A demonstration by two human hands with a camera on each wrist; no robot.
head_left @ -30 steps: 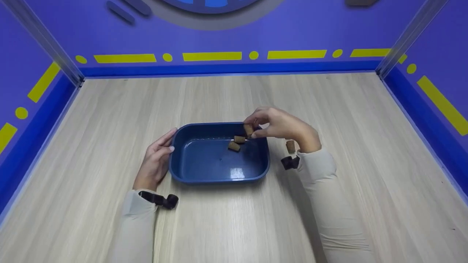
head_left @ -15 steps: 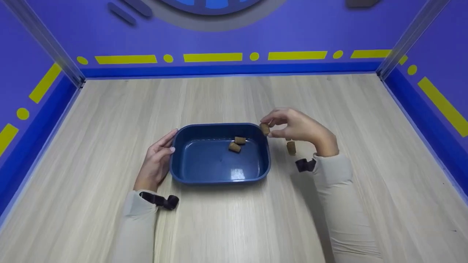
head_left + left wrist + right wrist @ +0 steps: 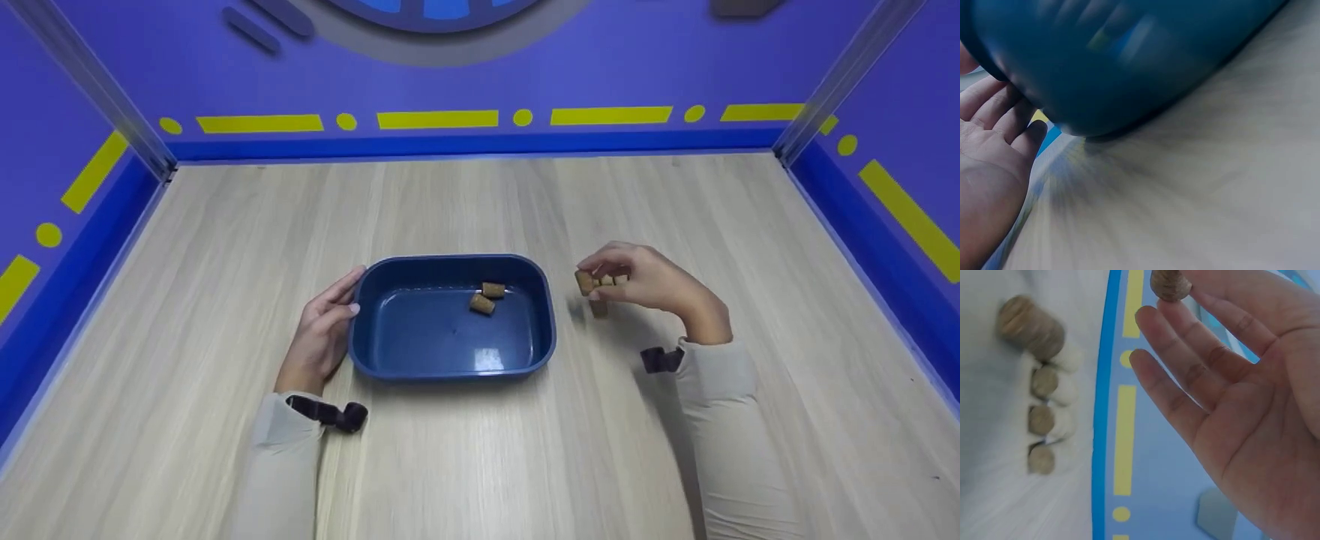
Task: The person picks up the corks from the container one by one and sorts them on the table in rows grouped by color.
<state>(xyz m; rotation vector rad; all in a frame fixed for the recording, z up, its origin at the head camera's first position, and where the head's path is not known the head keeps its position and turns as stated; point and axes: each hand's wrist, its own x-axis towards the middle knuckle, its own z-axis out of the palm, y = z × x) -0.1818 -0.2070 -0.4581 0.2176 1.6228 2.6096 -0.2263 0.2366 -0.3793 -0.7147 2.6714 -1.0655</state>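
In the head view a dark blue plastic tub (image 3: 420, 375) stands on the table with two brown corks (image 3: 482, 304) lying inside. My left hand (image 3: 322, 330) rests against the tub's left end, thumb at the rim and fingers along the outer wall; in the left wrist view those fingers touch the blue side. Right of the tub, my right hand (image 3: 645, 281) pinches a cork (image 3: 584, 283) between thumb and fingertips, above the table. Just below it another cork (image 3: 598, 308) lies on the wood. The right wrist view shows that cork (image 3: 1031, 326) beside a row of several pale-sided, brown-ended pieces (image 3: 1044, 382).
The light wooden tabletop (image 3: 450, 465) is bounded by a blue-purple back wall (image 3: 435, 90) with yellow markings and by side walls. Black wrist cameras (image 3: 349, 416) sit on both sleeves. My right hand partly covers the pale pieces in the head view.
My right hand has moved right from over the tub's far right corner, carrying the pinched cork out past the rim. The left hand and the two corks in the tub have stayed put.
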